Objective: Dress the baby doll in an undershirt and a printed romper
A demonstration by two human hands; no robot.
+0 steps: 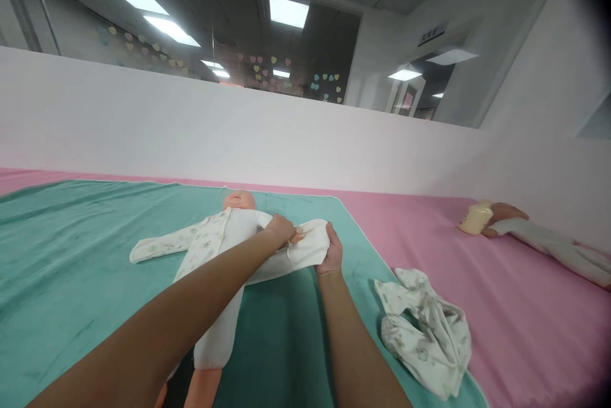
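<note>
A baby doll [233, 230] in a white undergarment lies on its back on the teal blanket, head away from me. A white printed baby top [203, 239] lies partly over it, one sleeve stretched out to the left. My left hand [280, 230] is closed around the doll's arm on the right side, near its small hand [300, 236]; exactly what my fingers pinch is partly hidden. My right hand [333, 250] grips the outer end of the top's other sleeve [310, 246], holding it taut beside the doll's hand. My left forearm covers part of the doll's body.
Crumpled printed baby clothing [429, 331] lies to the right, across the teal blanket's [95, 306] edge. Beyond it, on the pink mat [506, 293], are a pale yellow bottle [476, 218] and another clothed doll [548, 236]. A white wall [191, 128] with windows above stands behind.
</note>
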